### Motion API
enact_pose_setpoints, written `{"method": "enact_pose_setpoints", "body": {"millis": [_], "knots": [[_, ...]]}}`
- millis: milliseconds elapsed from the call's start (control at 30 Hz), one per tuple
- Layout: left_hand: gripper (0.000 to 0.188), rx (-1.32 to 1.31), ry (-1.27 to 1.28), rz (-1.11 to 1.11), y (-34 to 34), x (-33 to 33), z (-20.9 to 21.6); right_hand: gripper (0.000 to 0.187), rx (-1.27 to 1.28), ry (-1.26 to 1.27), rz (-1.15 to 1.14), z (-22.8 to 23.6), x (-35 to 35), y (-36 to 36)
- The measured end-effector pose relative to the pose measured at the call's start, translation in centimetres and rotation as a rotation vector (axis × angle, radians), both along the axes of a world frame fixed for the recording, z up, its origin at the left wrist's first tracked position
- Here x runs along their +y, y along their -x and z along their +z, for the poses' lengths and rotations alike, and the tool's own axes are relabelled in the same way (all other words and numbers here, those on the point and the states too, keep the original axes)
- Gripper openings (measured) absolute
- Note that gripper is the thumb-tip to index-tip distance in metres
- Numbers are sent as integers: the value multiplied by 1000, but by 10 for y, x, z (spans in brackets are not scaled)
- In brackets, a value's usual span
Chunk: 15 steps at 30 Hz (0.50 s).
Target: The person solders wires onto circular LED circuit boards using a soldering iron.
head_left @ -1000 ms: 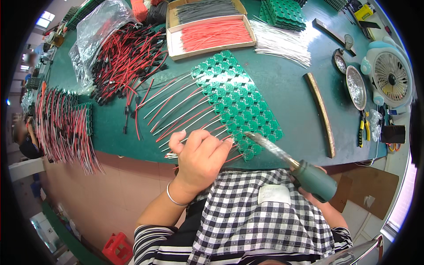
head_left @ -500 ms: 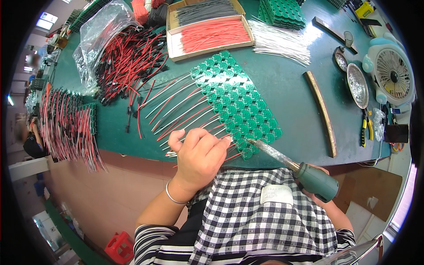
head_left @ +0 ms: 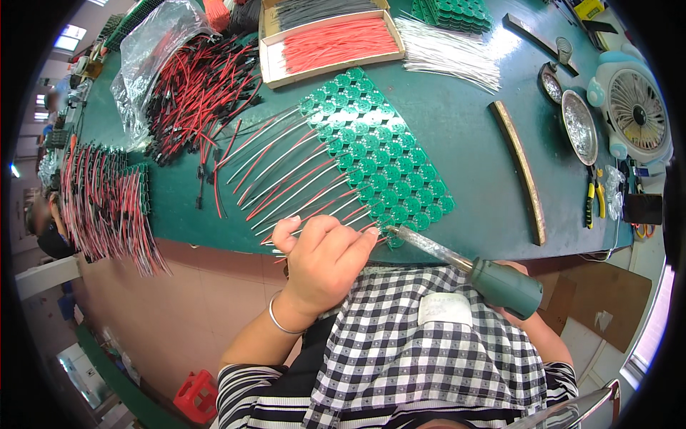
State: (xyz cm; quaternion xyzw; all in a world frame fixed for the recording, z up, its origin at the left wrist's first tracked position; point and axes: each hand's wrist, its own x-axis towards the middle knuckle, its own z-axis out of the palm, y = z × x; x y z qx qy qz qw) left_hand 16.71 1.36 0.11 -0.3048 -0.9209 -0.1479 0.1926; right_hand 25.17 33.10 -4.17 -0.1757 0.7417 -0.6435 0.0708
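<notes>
My left hand [head_left: 323, 259] is closed, thumb and forefinger pinched on a thin wire at the near left edge of a green circuit board panel [head_left: 386, 168]. Red, white and black wires [head_left: 289, 168] fan out leftward from that edge. In my right hand [head_left: 516, 269] is a soldering iron [head_left: 506, 287] with a dark green handle, which hides most of the fingers. Its tip touches, or nearly touches, the panel's near corner beside my left fingertips. The panel is made up of many joined round boards.
Behind the panel lie a box of red wires [head_left: 336, 46], loose white wires [head_left: 450, 53] and stacked green boards [head_left: 451, 13]. Bundled red-black leads [head_left: 200, 93] and wired panels [head_left: 103, 207] are on the left. Rightward are a wooden strip [head_left: 518, 171], metal dish [head_left: 579, 127], cutters [head_left: 594, 200] and fan [head_left: 638, 111].
The soldering iron's tip has shifted left, closer to my left fingertips at the panel's near corner. My left hand keeps its pinch. The whole view has shifted slightly.
</notes>
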Motion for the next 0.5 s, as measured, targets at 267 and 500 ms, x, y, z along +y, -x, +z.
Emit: {"method": "enact_pose_setpoints", "body": {"millis": [267,500], "knots": [[17,0,9,5,-1,1,-1,35,27,-55,-18,8,-10,6],[16,-7,0,9,-1,2,-1,31,125,-160,-27,0,-6,-1]]}}
